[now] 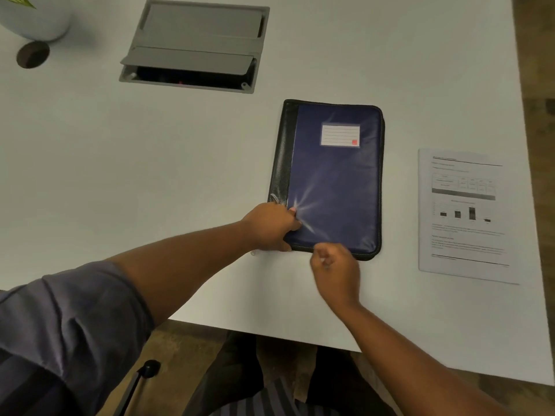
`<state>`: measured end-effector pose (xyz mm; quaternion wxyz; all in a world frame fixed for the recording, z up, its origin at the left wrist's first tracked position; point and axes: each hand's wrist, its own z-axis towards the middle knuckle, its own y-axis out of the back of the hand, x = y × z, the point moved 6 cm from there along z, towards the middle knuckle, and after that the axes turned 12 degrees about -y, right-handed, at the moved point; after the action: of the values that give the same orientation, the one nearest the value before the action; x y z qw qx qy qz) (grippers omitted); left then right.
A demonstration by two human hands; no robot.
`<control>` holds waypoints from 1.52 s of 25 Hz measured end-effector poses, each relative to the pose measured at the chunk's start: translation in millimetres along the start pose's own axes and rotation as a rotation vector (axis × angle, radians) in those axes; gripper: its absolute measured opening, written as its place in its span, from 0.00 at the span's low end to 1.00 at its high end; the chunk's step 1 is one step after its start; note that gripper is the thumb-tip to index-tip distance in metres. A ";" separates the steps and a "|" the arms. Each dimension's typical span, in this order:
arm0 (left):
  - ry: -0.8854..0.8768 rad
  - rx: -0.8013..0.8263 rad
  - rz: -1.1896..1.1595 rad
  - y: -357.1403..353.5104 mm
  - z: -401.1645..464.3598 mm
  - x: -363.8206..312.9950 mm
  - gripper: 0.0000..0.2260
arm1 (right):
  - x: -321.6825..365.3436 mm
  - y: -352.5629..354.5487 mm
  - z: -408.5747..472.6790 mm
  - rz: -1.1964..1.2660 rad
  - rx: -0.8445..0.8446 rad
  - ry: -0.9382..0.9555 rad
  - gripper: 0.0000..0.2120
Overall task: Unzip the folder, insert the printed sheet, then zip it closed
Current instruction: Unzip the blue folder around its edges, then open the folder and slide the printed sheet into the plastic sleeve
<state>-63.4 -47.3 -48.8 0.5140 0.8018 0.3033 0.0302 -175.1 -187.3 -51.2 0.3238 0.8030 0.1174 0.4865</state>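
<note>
A dark blue zip folder (333, 178) with a black spine and a white label lies shut on the white table (150, 175). My left hand (270, 226) grips its near left corner, thumb pressing on the cover. At the folder's near edge, my right hand (335, 270) has its fingers curled in a pinch; the blur hides whether it holds the zip pull. The printed sheet (464, 214), with a table and a bar chart on it, lies flat to the right of the folder, untouched.
A grey cable hatch (195, 45) with its lid partly raised is set into the table at the back. A white plant pot (36, 16) and a round cable hole (32, 54) are at the far left. The table's near edge runs below my hands.
</note>
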 end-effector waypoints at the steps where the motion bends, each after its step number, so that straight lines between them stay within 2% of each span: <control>1: 0.027 -0.005 -0.021 -2.1 -1.1 1.9 0.23 | -6.8 16.8 12.3 0.023 -0.083 -0.031 0.09; 3: 0.082 0.007 -0.080 -8.3 -5.4 5.1 0.26 | -24.6 42.8 34.7 -0.020 -0.200 -0.168 0.20; 5: 0.122 0.032 -0.128 -15.4 -11.3 5.8 0.28 | -40.2 55.0 51.1 -0.127 -0.206 -0.322 0.28; 6: 0.126 0.038 -0.142 -18.3 -13.0 5.0 0.29 | -46.4 57.3 57.3 -0.145 -0.178 -0.373 0.29; 9: 0.110 0.034 -0.168 -23.4 -15.7 0.7 0.31 | -52.5 56.5 67.6 0.048 -0.072 -0.430 0.19; 12: 0.111 0.019 -0.178 -25.4 -16.8 0.0 0.31 | -51.2 59.2 68.6 0.132 -0.086 -0.428 0.11; 14: 0.119 0.011 -0.156 -27.2 -16.9 -0.5 0.32 | -51.2 61.1 68.7 0.132 -0.117 -0.444 0.10; 17: 0.121 -0.010 -0.112 -30.2 -17.3 -3.6 0.32 | -51.2 66.1 68.8 0.148 -0.143 -0.447 0.13; 20: 0.109 -0.027 -0.114 -29.8 -20.9 -3.6 0.32 | -42.3 75.7 63.7 0.211 -0.145 -0.387 0.06; 23: 0.108 -0.087 -0.227 -19.6 -28.7 -0.8 0.32 | -21.0 87.1 53.3 0.321 -0.142 -0.294 0.11; 26: 0.214 -0.309 -0.526 6.7 -41.6 3.4 0.32 | 12.5 99.0 40.4 0.424 -0.159 -0.222 0.10; 29: 0.331 -0.645 -0.905 51.6 -57.8 1.8 0.36 | 56.2 102.2 25.9 0.528 -0.127 -0.102 0.11; 31: 0.356 -0.801 -1.036 83.9 -63.4 4.4 0.40 | 88.0 99.0 15.5 0.536 -0.100 0.000 0.12; 34: 0.366 -0.936 -1.134 129.5 -76.0 13.0 0.39 | 135.9 87.9 -0.5 0.497 -0.057 0.221 0.13; 36: 0.410 -0.967 -1.136 151.8 -87.5 19.7 0.38 | 161.8 76.1 -9.4 0.409 -0.025 0.341 0.15; 38: 0.430 -0.970 -1.100 163.7 -96.4 23.8 0.31 | 183.1 61.1 -16.5 0.296 0.018 0.442 0.18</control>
<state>-4.1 -4.4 128.2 0.6792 0.1960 0.7052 0.0551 -105.6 -135.1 121.9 0.2084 0.6884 0.0708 0.6911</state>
